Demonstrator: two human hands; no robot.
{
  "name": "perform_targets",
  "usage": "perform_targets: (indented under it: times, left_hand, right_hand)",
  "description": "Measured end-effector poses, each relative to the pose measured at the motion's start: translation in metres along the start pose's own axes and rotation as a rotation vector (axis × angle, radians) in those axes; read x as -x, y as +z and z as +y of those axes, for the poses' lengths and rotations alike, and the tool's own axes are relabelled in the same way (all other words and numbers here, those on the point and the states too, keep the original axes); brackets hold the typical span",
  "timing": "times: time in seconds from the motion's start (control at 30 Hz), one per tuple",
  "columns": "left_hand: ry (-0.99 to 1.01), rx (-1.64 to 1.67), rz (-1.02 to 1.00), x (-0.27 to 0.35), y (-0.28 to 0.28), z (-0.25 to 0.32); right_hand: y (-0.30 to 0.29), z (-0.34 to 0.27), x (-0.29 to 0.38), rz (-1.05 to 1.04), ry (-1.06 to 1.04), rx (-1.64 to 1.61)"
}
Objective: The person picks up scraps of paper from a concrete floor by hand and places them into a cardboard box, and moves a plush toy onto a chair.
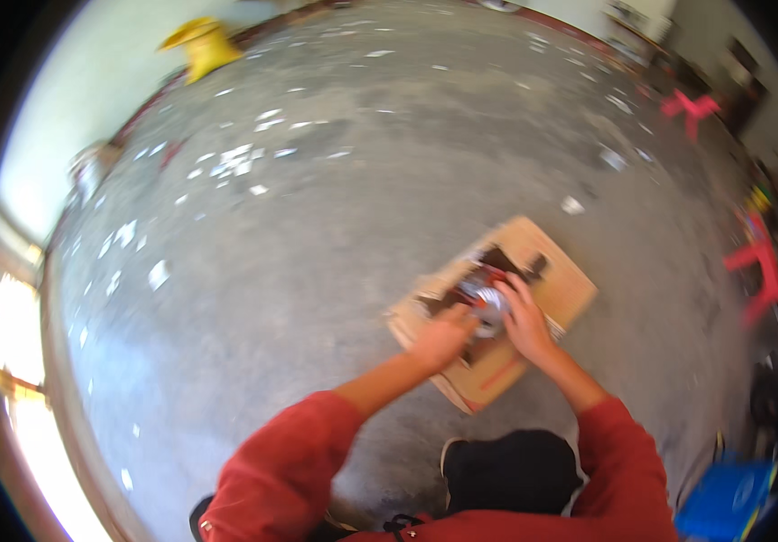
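Observation:
A red and silver, partly shiny object (488, 298) sits over a flattened cardboard box (562, 281) on the floor before me. Blur hides what exactly it is. My left hand (448, 335) grips its near left side with curled fingers. Along its right side, my right hand (524, 315) holds it with the fingers reaching over the top edge. Dark brown pieces or patches (497, 259) show on the cardboard around the object, partly covered by my hands.
Many white paper scraps (236, 159) litter the concrete floor (280, 271). A yellow sack (209, 51) stands by the far left wall. Pink-red stools (765, 267) and mixed clutter line the right side, with a blue box-like item (726, 500) at lower right.

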State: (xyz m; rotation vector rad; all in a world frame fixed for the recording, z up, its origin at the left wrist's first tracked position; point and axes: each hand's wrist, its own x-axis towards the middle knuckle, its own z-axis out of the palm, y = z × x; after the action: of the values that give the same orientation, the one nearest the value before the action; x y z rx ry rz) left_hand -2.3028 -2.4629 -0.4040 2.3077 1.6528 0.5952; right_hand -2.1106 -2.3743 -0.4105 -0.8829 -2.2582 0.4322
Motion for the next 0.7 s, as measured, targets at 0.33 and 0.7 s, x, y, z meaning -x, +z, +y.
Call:
perform_targets:
  times: [0.33, 0.7]
  left_hand:
    - [0.047, -0.135, -0.299, 0.063, -0.083, -0.038]
    - [-0.991, -0.018, -0.033, 0.444, -0.120, -0.069]
  right_hand:
    - [-0.040, -0.002, 0.005, -0.803, -0.361, -0.041]
    - [-0.014, -0.011, 0.008, -1.091, -0.573, 0.283]
